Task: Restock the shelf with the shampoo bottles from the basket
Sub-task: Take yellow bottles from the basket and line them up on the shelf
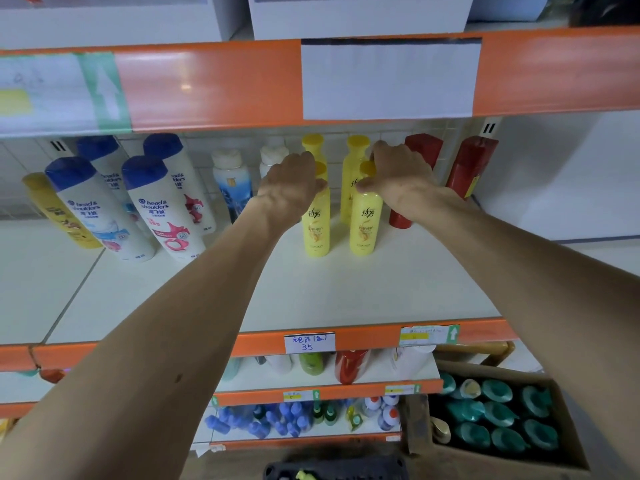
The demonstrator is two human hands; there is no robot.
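Shop shelving: white shelf (346, 292) with an orange front strip, white gridded back panel behind. Handwritten price tag (309, 342) reading 35 on that strip, below the wrists. Upper shelf edge (214, 84) overhead, orange, carrying a blank white label (388, 77). Lower shelves underneath, stocked with assorted bottles. Cardboard box (498, 410) of teal-capped bottles low down, right of and below the right forearm. Dark basket (336, 471) at the bottom edge between the forearms, with a yellowish item inside, too little in view to identify.

Left yellow bottle (316, 230) upright on the shelf, directly under the left fingers (304, 161). Right yellow bottle (365, 226) upright under the right fingers (384, 148), near its neighbour but apart from it. Rear yellow bottles (311, 143) upright beyond the fingertips, by the back panel. Red bottles (471, 168) just right of the right fingers. Head & shoulders bottles (166, 216), white with blue caps, well left of the left fingers.

Left hand (291, 183) over the top of the left yellow bottle, fingers curled beyond the cap, thumb laid across the neck: clamped on it. Right hand (398, 174) over the top of the right yellow bottle, fingers bent over the cap, thumb pressed on the shoulder: clamped on it
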